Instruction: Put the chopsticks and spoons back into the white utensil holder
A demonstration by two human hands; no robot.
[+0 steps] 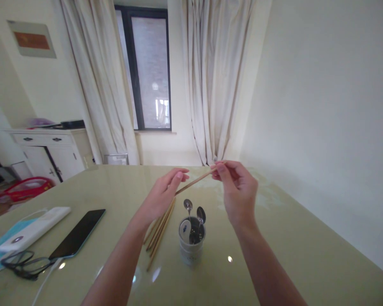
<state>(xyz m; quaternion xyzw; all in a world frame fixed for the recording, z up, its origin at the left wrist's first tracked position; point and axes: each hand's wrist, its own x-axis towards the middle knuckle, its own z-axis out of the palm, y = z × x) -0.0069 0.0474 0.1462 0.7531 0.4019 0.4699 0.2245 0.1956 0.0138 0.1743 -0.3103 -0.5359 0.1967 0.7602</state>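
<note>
My right hand (239, 187) pinches the upper end of a thin wooden chopstick (196, 180) between thumb and fingers. The stick slants down to the left, and its lower end lies close beside my left hand (162, 191). That hand has its fingers stretched out and grips nothing that I can see. Partly under it, a loose bundle of several wooden chopsticks (159, 236) lies on the table. Between my forearms stands a utensil cup (191, 255). Two metal spoons (201, 214) and a white spoon (185, 229) with a blue mark stick up from it.
The glossy pale green table (274, 263) runs to the wall on the right. At the left lie a phone (78, 233), a white power bank (35, 229), black-framed glasses (25, 263), a cable and a blue mask (6, 244). Curtains and a window are behind.
</note>
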